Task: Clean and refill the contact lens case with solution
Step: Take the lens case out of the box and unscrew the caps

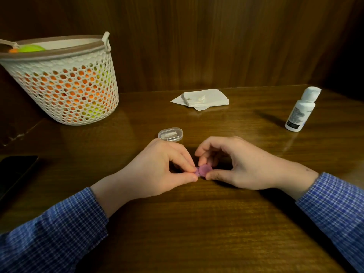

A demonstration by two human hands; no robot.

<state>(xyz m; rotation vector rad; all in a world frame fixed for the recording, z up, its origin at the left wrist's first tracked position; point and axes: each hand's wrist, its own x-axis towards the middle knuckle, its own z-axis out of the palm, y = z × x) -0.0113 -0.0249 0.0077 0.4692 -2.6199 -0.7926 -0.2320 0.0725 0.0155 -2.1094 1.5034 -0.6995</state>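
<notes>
Head view: both hands meet low over the glossy dark wooden surface point(197, 223), left hand point(157, 170) and right hand point(238, 164) each pinching the small round purple plastic lens case point(204, 170) between thumb and fingers. Checked blue sleeves. Beyond: clear oval plastic box point(170, 135), folded white tissues point(202, 99), white plastic solution bottle point(301, 110) upright far right, white perforated basket point(65, 83).

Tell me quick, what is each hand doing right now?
Left hand: closed, pinching one end of the purple lens case.
Right hand: closed, pinching the other end of the same case.
</notes>
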